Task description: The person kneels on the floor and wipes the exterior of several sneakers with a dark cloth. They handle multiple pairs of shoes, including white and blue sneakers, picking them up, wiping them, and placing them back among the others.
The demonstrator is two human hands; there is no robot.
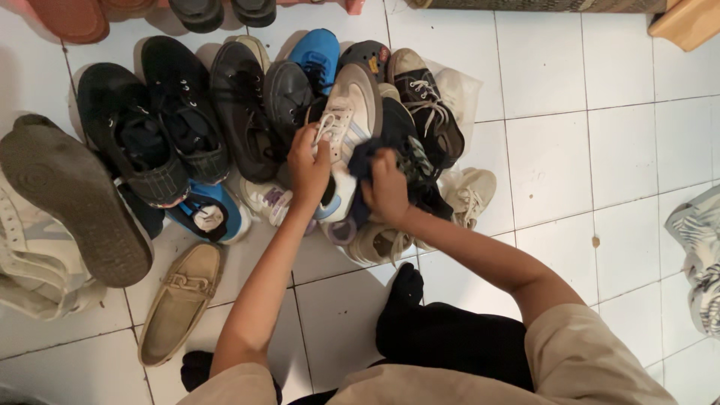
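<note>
My left hand (308,166) grips a white lace-up sneaker (349,120) by its side, holding it over a pile of shoes. Against the same sneaker my right hand (387,187) is closed on a dark blue cloth (365,159). The sneaker's toe points away from me and its laces show near my left fingers. My black-socked feet (405,300) rest on the white tiled floor below my arms.
Many shoes crowd the floor: black lace-up shoes (161,120), a blue sneaker (319,52), a tan loafer (178,300), cream sneakers (469,195), and a big shoe sole-up (71,199) at left. Striped fabric (701,255) lies at the right edge.
</note>
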